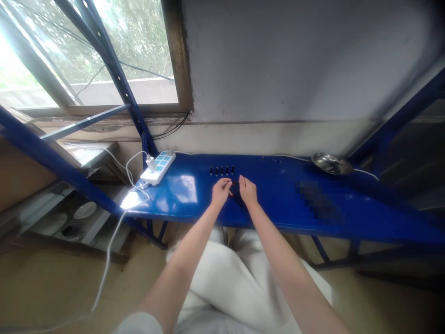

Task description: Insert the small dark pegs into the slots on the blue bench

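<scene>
Mid-frame: my hands [234,189] pinch a small dark piece (thin, dull) above the glossy blue tabletop [271,199], bare toward frame left.

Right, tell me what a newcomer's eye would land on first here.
Probably the long, glossy blue table running across the view, with bright window glare on its left part. Next, the two hands meeting at its middle around a small dark piece, just in front of a row of five small black cylinders. The shiny metal dish at the far right edge likely follows.
</scene>
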Action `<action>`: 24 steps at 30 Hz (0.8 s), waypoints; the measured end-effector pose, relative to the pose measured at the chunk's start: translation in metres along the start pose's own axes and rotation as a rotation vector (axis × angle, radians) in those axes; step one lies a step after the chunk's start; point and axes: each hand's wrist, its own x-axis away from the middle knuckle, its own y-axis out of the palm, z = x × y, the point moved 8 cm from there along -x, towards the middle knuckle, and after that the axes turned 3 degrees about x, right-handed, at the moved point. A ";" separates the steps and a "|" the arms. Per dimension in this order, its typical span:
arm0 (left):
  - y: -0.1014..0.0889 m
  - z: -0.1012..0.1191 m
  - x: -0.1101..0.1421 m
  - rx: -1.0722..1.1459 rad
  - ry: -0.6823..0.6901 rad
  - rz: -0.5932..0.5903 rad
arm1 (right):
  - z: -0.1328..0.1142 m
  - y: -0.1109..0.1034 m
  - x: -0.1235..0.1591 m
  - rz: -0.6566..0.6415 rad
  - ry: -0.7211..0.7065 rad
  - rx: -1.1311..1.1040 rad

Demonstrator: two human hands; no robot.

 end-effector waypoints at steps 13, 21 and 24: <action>0.003 -0.003 -0.001 -0.129 0.002 -0.021 | -0.004 0.000 0.001 -0.011 0.004 -0.084; 0.001 -0.005 0.000 -0.141 -0.019 0.008 | -0.008 -0.001 0.001 -0.008 -0.016 -0.092; -0.001 -0.006 0.000 -0.141 -0.039 0.023 | -0.008 0.000 0.002 -0.019 -0.021 -0.105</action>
